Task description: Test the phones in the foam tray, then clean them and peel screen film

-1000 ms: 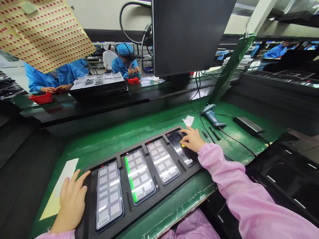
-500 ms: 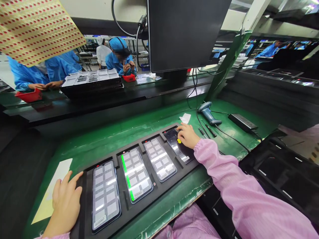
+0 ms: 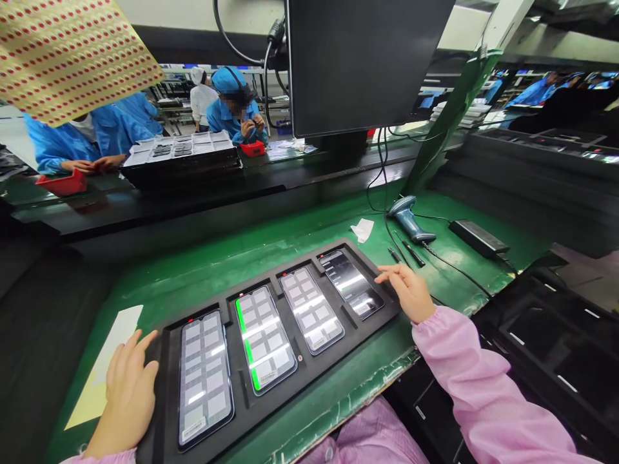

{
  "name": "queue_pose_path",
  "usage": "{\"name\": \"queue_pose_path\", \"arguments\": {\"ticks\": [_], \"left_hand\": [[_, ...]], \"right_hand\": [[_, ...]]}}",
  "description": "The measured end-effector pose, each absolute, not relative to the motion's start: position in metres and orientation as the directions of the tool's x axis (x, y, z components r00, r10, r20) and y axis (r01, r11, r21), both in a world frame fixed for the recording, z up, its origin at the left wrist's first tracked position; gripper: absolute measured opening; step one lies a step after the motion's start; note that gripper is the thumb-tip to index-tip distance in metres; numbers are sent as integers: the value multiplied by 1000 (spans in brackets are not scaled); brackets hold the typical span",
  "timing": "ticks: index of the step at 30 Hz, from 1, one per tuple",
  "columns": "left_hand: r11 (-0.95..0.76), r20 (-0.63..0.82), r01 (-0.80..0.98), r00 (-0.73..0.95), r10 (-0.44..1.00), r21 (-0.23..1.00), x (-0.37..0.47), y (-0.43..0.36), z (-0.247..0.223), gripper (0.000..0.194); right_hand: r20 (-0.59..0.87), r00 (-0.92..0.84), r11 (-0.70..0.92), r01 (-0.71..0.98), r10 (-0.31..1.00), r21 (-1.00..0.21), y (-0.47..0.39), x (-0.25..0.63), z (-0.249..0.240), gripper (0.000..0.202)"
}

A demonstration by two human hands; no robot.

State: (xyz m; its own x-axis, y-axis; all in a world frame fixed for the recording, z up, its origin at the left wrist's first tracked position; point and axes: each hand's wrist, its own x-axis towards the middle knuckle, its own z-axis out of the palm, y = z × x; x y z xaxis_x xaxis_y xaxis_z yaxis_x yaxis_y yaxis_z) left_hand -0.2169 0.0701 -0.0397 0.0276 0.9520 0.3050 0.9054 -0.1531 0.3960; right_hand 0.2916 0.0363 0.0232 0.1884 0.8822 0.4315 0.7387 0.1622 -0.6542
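A black foam tray (image 3: 309, 374) with several phones in its slots lies on the green bench. The leftmost phone (image 3: 206, 377) and the third phone (image 3: 312, 309) show grids of grey squares; the second phone (image 3: 265, 338) shows the same grid with a green strip down its left side. On the rightmost phone (image 3: 351, 283) the screen is dark with lines of small text. My left hand (image 3: 128, 393) rests by the tray's left end, fingers stretched out and holding nothing. Just right of the rightmost phone is my right hand (image 3: 406, 290), empty, its fingers extended over the tray's edge.
A barcode scanner (image 3: 411, 219), pens (image 3: 413, 253), a power adapter (image 3: 478, 238) and a paper scrap (image 3: 362, 230) lie behind and right. A monitor (image 3: 362, 64) hangs ahead. Stacked black trays (image 3: 556, 348) stand at the right. Co-workers in blue (image 3: 236, 106) sit across the bench.
My right hand has moved right, off the rightmost phone's screen. That screen has gone from dark with a yellow shape to lines of text. My left hand stays in place.
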Motion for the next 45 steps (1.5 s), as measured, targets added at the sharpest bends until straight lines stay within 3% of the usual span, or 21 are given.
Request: {"name": "queue_pose_path", "arguments": {"ticks": [3, 7, 16, 23, 28, 33, 35, 45], "left_hand": [[-37, 183, 877, -59, 981, 480, -207, 67, -26, 49], [27, 130, 849, -112, 985, 527, -198, 64, -13, 54], [61, 101, 838, -137, 986, 543, -193, 64, -9, 54], [30, 116, 761, -138, 984, 648, -202, 62, -20, 41], [-17, 135, 779, -87, 987, 627, -206, 61, -22, 44], [-85, 204, 775, -58, 977, 627, -206, 64, -26, 45], [-119, 236, 774, -41, 971, 621, -205, 63, -28, 45], [-112, 245, 879, -6, 969, 464, -191, 48, -13, 38]], "right_hand": [[443, -19, 295, 771, 896, -564, 30, 279, 15, 13], [403, -198, 385, 801, 893, -459, 29, 268, 10, 14], [355, -233, 381, 815, 905, -437, 30, 266, 13, 18], [278, -241, 346, 830, 930, -437, 38, 255, 20, 17], [217, -223, 298, 849, 951, -437, 41, 254, 17, 15], [424, -152, 366, 792, 893, -488, 40, 255, 14, 19], [441, -151, 383, 776, 885, -501, 44, 250, 18, 23], [212, -550, 590, 751, 808, -297, 60, 136, 37, 35]]}}
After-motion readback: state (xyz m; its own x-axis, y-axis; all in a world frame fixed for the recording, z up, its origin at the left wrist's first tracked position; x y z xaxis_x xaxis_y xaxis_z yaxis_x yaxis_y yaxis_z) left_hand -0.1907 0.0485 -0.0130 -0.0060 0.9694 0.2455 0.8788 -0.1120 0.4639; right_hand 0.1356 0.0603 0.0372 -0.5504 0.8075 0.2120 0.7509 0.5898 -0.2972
